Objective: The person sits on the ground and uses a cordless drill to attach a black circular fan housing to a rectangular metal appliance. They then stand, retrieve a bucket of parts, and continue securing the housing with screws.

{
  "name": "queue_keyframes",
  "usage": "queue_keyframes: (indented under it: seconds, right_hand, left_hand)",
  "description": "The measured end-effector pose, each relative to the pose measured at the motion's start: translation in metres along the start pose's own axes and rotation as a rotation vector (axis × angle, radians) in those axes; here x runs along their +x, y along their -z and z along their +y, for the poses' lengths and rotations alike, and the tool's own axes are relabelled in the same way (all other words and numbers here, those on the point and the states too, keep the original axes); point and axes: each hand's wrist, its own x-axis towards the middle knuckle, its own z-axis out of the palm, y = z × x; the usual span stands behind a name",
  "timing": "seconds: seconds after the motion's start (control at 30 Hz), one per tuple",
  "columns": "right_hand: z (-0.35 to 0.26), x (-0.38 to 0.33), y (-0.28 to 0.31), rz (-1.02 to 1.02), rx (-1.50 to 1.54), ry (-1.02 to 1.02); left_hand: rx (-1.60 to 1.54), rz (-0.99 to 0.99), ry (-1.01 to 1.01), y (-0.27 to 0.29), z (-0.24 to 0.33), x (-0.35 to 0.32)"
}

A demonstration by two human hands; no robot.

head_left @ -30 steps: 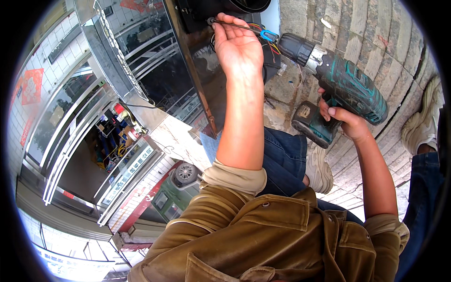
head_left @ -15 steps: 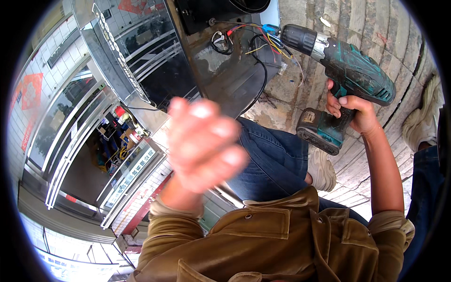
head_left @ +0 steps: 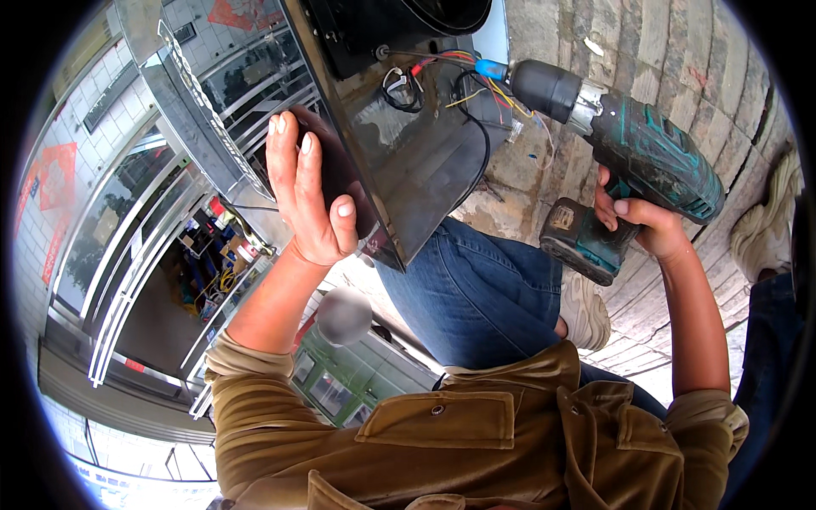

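Observation:
A teal and black cordless drill (head_left: 654, 153) is in my right hand (head_left: 656, 223), fingers wrapped round its grip. Its chuck points left, and a blue piece (head_left: 490, 70) sits at the tip, above loose coloured wires (head_left: 501, 92). My left hand (head_left: 310, 200) lies flat with fingers stretched against the glossy dark panel (head_left: 340, 157) of a metal appliance. Inside the open grey housing (head_left: 438, 174) run a black cable (head_left: 486, 144) and a small bundle of wires (head_left: 403, 89). Part of a round black opening (head_left: 442, 13) shows at the top.
My bent knee (head_left: 476, 280) is beside the housing's near corner. Another person's shoe (head_left: 765, 212) stands on the grooved paving (head_left: 680, 51) at the right. Left of the appliance is a shopfront with rails (head_left: 127, 280). A blurred grey round shape (head_left: 344, 316) shows below my left hand.
My left hand has gone from a blurred position close to the camera onto the dark panel, fingers now extended. The drill has shifted slightly down and right, still in my right hand.

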Motion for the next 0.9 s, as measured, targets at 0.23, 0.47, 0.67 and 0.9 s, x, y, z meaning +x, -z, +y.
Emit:
queue_keyframes:
  seconds: [0.23,0.47,0.67,0.9]
  right_hand:
    - [0.002,0.000,0.000,-0.012,0.069,-0.023]
    - [0.013,-0.002,-0.001,-0.124,0.463,-0.153]
    - [0.040,0.008,0.009,-0.213,0.915,-0.353]
    - [0.004,0.037,0.048,-0.290,0.602,-0.291]
  left_hand:
    - [-0.046,0.070,-0.007,-0.006,0.000,-0.001]
    - [-0.036,-0.032,-0.012,0.000,0.003,0.001]
    - [-0.061,0.082,-0.017,-0.006,-0.002,-0.003]
    - [-0.058,0.051,-0.014,-0.005,0.000,-0.001]
